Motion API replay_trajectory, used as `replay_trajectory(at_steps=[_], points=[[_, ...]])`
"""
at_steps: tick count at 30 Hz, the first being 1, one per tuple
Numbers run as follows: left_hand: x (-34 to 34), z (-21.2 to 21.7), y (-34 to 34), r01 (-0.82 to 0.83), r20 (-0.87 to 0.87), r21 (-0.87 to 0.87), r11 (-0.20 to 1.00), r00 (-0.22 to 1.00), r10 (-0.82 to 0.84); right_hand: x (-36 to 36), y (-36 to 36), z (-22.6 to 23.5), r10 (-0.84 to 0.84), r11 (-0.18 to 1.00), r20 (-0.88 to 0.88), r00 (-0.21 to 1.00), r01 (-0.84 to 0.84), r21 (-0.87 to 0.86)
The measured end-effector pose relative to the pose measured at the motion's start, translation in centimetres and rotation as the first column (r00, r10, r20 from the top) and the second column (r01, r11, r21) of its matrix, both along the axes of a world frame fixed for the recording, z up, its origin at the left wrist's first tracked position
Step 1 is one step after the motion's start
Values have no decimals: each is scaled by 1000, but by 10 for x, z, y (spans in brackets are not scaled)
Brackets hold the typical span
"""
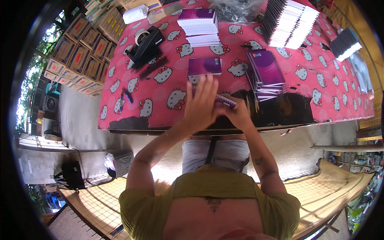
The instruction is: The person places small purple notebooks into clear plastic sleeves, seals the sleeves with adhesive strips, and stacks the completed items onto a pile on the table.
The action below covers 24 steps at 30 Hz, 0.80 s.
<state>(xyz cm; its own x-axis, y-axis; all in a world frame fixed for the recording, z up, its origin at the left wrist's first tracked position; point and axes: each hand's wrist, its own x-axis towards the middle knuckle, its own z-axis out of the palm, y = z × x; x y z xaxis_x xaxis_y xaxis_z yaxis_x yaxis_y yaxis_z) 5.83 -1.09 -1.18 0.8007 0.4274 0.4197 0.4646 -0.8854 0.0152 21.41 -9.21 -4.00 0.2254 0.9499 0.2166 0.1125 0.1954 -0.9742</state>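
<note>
My right hand point(237, 115) grips a small purple notebook point(226, 101) near the table's front edge, tilted, with part of it hidden behind my left hand. My left hand point(202, 105) has its fingers stretched out and crosses in front of that notebook; whether it touches it I cannot tell. Just beyond my left fingertips lies a short stack of purple notebooks point(204, 66). To the right of my hands sits a larger, slightly fanned pile of purple spiral notebooks point(266, 72). Farther back stands a taller stack of purple-covered notebooks point(199, 26).
A black tape dispenser point(147, 45) stands at the left, with a small blue-handled cutting tool point(127, 96) nearer me. Tall notebook stacks point(289, 24) and clear plastic point(236, 10) fill the back of the pink cartoon-print table point(160, 94). Cardboard boxes point(82, 52) are piled beyond its left side.
</note>
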Motion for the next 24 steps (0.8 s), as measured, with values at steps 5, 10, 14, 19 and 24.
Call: replay_trajectory(at_steps=[5,10,14,19,24], points=[[5,-3,-1,51,169,25,998,984,-55,-2,1,0,-5,999,57,998,3,50],[-13,-52,-28,242,57,-80,967,970,-238,4,0,-1,-67,998,75,995,67,13],[22,2,2,87,213,-91,992,975,-66,5,7,-13,-32,995,153,988,17,97],[-4,-47,-37,279,181,-144,950,951,-252,8,3,-19,-80,995,107,991,73,67],[13,-24,-15,181,98,-96,979,980,-171,13,7,-35,-62,998,179,982,59,25]])
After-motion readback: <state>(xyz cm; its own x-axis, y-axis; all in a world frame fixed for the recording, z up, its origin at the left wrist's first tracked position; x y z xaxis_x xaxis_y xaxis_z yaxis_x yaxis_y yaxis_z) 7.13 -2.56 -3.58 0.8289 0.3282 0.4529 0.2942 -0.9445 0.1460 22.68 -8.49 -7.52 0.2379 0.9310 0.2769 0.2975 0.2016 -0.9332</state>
